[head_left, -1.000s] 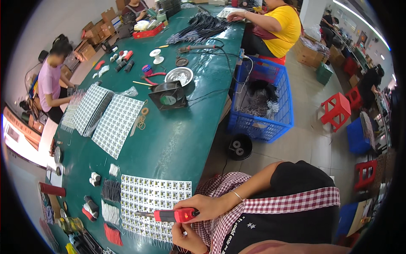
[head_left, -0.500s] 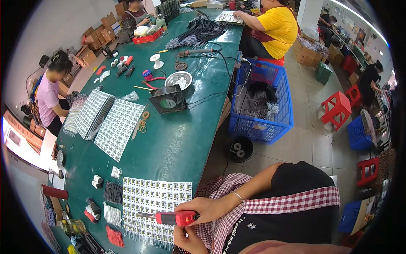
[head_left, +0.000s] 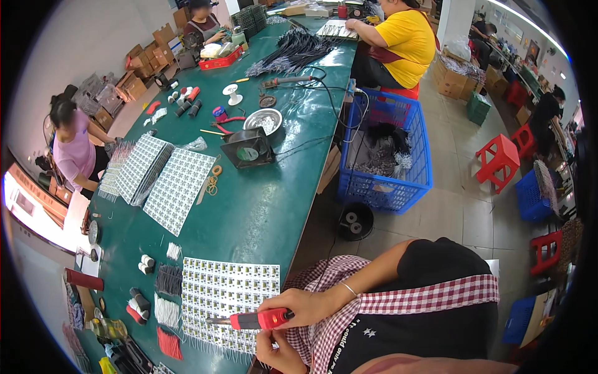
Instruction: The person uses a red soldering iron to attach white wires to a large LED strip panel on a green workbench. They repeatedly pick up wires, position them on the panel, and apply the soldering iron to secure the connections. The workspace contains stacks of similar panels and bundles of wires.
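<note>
1. The green table [head_left: 261, 212] runs from the near lower left up toward the far end, with other people seated along both of its sides.
2. A blue plastic basket [head_left: 383, 187] stands on the floor just beside the table's right edge.
3. A white panel of small circuit boards [head_left: 227, 293] lies flat on the near end of the table, wire leads sticking out along its lower edge.
4. The right hand [head_left: 305, 306] is curled tight around the red-handled soldering iron [head_left: 252, 320], fingers wrapped over the grip. The iron lies nearly level, its dark metal tip pointing left over the lower part of the panel; whether the tip touches a board cannot be told.
5. The left hand [head_left: 280, 349] sits just beneath the right one at the table's edge, fingers bent inward in a narrow pinch. What it pinches, if anything, is too small to tell.
</note>
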